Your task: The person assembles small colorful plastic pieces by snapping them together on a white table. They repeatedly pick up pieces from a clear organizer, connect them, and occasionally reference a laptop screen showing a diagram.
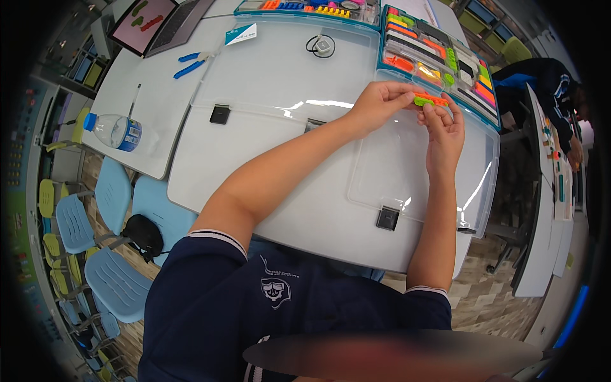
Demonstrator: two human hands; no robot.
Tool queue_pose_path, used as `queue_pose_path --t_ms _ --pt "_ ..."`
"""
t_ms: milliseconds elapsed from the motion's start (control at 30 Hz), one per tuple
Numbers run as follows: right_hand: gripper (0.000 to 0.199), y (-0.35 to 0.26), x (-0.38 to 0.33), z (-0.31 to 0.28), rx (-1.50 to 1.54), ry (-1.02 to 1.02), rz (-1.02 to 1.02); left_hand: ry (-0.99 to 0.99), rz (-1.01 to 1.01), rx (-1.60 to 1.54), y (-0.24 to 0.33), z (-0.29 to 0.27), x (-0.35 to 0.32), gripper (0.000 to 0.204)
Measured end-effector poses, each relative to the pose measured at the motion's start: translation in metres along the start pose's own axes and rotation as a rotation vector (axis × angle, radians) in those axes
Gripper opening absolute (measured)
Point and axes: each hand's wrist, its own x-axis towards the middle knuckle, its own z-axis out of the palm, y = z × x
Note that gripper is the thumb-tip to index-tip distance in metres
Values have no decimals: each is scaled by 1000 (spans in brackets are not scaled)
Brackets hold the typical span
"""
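Over the near edge of an open parts case (439, 60), my two hands meet around a small building piece. An orange plastic strip (435, 99) lies against a lime-green one (422, 102); whether they are joined I cannot tell. My left hand (383, 107) pinches the left end between thumb and fingers. From the right, my right hand (443, 130) grips the other end with its fingertips, which partly hide the piece. Below them, a clear plastic lid (407, 169) with black latches lies on the white table (305, 219).
At the back stands a second case (305, 9) of coloured parts. Leftward are a white device with a black cable (323, 46), a card (241, 34), blue-handled pliers (191, 64), a water bottle (114, 132) and a laptop (156, 28). Another person (541, 79) bends over a table at right.
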Motion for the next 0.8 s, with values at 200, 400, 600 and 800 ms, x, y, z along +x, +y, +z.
queue_pose_path --t_ms 200,400,600,800 --pt "57 1 1 -2 -12 -10 -5 -8 14 19 2 1 0 28" --pt "58 3 0 -2 10 -10 -18 -17 -24 54 0 -1 -1 34" --pt "55 2 0 0 23 -14 -30 -44 -39 92 4 -1 -1 37" --pt "55 0 0 3 -1 3 -35 -32 -10 87 6 3 -2 36"
